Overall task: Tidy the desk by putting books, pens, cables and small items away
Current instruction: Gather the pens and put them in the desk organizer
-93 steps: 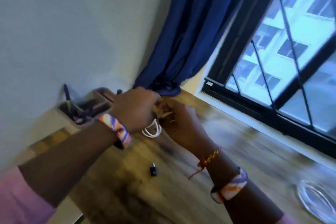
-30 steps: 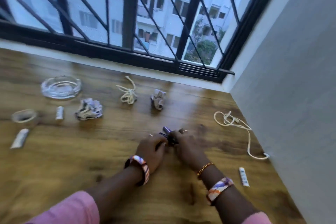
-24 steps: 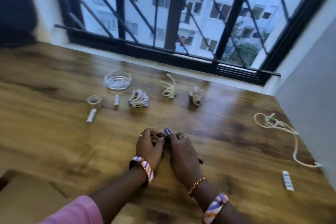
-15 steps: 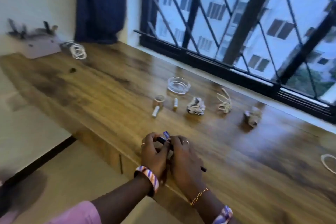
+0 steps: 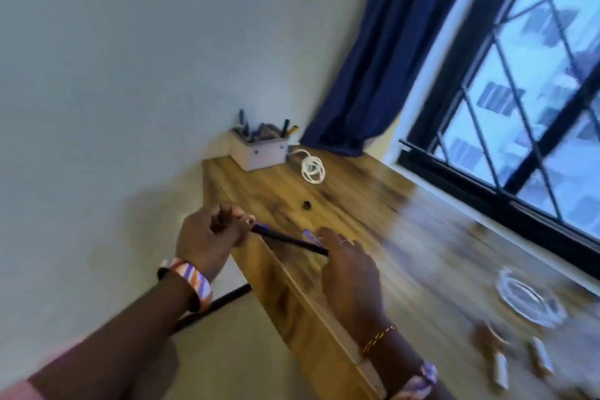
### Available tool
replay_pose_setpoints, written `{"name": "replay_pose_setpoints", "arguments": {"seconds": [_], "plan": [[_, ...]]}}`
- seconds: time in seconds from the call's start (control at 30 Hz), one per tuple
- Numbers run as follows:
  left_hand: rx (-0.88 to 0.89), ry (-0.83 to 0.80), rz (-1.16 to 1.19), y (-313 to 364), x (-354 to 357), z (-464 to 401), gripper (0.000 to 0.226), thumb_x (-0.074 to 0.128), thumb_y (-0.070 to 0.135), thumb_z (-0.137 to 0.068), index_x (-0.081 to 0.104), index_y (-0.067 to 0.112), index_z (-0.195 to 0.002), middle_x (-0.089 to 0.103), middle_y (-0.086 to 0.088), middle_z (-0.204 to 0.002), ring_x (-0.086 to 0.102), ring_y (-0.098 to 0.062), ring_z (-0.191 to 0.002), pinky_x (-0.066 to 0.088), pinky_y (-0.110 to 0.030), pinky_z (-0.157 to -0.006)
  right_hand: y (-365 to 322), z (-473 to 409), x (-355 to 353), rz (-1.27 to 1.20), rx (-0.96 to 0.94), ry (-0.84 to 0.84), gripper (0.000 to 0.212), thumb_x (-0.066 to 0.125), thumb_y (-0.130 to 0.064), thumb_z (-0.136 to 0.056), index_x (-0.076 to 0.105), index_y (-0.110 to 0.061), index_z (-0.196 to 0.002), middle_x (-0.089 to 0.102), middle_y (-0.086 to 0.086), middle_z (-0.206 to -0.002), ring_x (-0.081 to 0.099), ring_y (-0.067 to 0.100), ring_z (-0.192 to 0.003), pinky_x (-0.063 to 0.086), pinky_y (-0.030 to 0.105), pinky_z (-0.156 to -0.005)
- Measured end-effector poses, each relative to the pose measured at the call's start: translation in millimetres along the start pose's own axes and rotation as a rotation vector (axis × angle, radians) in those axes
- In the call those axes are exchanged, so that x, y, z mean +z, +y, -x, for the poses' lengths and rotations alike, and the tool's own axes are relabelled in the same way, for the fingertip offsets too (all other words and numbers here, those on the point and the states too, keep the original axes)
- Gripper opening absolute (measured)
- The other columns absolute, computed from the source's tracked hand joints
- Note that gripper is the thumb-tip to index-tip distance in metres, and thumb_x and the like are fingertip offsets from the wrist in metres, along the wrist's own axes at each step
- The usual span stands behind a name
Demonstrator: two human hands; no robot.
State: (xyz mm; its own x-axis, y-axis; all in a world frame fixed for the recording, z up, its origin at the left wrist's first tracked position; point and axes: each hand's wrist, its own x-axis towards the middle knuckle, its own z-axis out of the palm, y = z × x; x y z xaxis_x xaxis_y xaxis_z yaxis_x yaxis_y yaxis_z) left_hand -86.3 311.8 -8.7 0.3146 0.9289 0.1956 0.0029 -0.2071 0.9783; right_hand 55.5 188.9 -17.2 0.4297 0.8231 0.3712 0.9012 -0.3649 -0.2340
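Clearly both hands grip one black pen (image 5: 289,241), left hand (image 5: 209,237) and right hand (image 5: 349,265).

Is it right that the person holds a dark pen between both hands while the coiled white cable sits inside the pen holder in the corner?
Not quite. The head view shows the coiled white cable lying on the wooden desk beside the pen holder, not inside it. The rest holds: the left hand and right hand hold a dark pen between them.

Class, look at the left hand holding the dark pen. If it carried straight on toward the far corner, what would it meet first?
Probably the pen holder box by the wall. The left hand seems to pass left of the small black item and the coiled white cable, though depth is unclear.
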Motion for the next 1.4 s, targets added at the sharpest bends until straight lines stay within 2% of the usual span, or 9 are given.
{"name": "replay_pose_setpoints", "arguments": {"seconds": [0.1,0.2,0.37,0.5,0.67,0.8,1.03,1.23,1.4], "plan": [[0.103,0.177,0.009,11,-40,-61,0.029,0.071,0.001,-0.075,0.06,0.023,-0.061,0.064,0.004,-0.051,0.061,-0.027,-0.06,0.056,-0.04,-0.074,-12,-55,6,-0.144,0.057,0.053,0.056,0.042,-0.012,-0.076,0.042,-0.025,-0.131,0.06,0.007,-0.114,0.054,0.03,-0.106,0.045,0.038,-0.082],[0.223,0.218,-0.057,30,-48,-111,0.029,0.073,0.006,-0.075,0.057,0.027,-0.063,0.064,-0.002,-0.066,0.065,-0.027,-0.064,0.056,-0.045,-0.075,-19,-106,9,-0.377,0.061,0.168,0.049,0.049,0.002,-0.076,0.049,-0.02,-0.119,0.06,0.006,-0.104,0.057,0.027,-0.094,0.047,0.038,-0.075],[0.429,0.186,-0.168,51,-18,-192,0.022,0.074,0.01,-0.075,0.059,0.025,-0.068,0.06,0.015,-0.069,0.06,0.006,-0.057,0.044,-0.002,-0.057,-14,-184,1,-0.724,0.113,0.273,0.037,0.055,0.006,-0.082,0.053,-0.031,-0.077,0.06,-0.004,-0.079,0.059,0.001,-0.064,0.047,0.015,-0.055],[0.526,0.113,-0.299,50,10,-250,0.013,0.073,0.015,-0.076,0.061,0.022,-0.074,0.057,0.019,-0.069,0.056,0.004,-0.056,0.038,0.004,-0.059,-7,-238,8,-0.886,0.093,0.346,0.021,0.057,0.012,-0.08,0.062,-0.008,-0.081,0.065,-0.005,-0.084,0.062,-0.005,-0.069,0.047,0.008,-0.062],[0.574,-0.035,-0.48,35,52,-328,0.009,0.073,0.014,-0.075,0.065,0.018,-0.075,0.058,0.013,-0.071,0.052,0.004,-0.057,0.037,-0.003,-0.06,9,-314,38,-0.873,0.083,0.412,0.016,0.065,0.005,-0.08,0.065,-0.01,-0.085,0.064,-0.009,-0.075,0.059,-0.01,-0.06,0.042,0.002,-0.053],[0.555,-0.192,-0.663,17,79,-378,0.007,0.073,0.011,-0.075,0.068,0.014,-0.079,0.054,0.014,-0.069,0.05,0.004,-0.056,0.035,0.0,-0.061,24,-373,73,-0.772,0.057,0.313,0.012,0.065,-0.004,-0.082,0.065,-0.015,-0.085,0.063,-0.012,-0.079,0.062,0.0,-0.07,0.049,0.009,-0.062],[0.46,-0.386,-0.88,-12,102,-399,0.015,0.066,0.017,-0.082,0.067,0.015,-0.097,0.066,-0.005,-0.105,0.066,-0.019,-0.086,0.051,-0.033,-0.082,42,-409,117,-0.642,0.091,0.021,0.031,0.066,-0.016,-0.083,0.06,-0.016,-0.114,0.059,-0.007,-0.09,0.057,0.002,-0.078,0.045,0.01,-0.061],[0.764,-0.368,-0.877,-2,119,-368,0.019,0.058,0.028,-0.081,0.068,0.017,-0.093,0.066,-0.004,-0.107,0.064,-0.027,-0.089,0.054,-0.039,-0.071,74,-380,103,-0.615,0.198,0.167,0.026,0.067,-0.011,-0.082,0.064,-0.014,-0.107,0.064,-0.003,-0.088,0.06,0.005,-0.077,0.044,0.006,-0.065],[0.923,-0.743,-0.696,-23,143,-312,0.031,0.048,0.032,-0.082,0.065,0.017,-0.103,0.059,-0.008,-0.12,0.064,-0.022,-0.097,0.052,-0.029,-0.08,100,-299,102,-0.459,0.262,0.151,0.018,0.064,-0.007,-0.078,0.058,-0.023,-0.083,0.062,-0.007,-0.075,0.056,0.004,-0.066,0.041,0.02,-0.062]]}}
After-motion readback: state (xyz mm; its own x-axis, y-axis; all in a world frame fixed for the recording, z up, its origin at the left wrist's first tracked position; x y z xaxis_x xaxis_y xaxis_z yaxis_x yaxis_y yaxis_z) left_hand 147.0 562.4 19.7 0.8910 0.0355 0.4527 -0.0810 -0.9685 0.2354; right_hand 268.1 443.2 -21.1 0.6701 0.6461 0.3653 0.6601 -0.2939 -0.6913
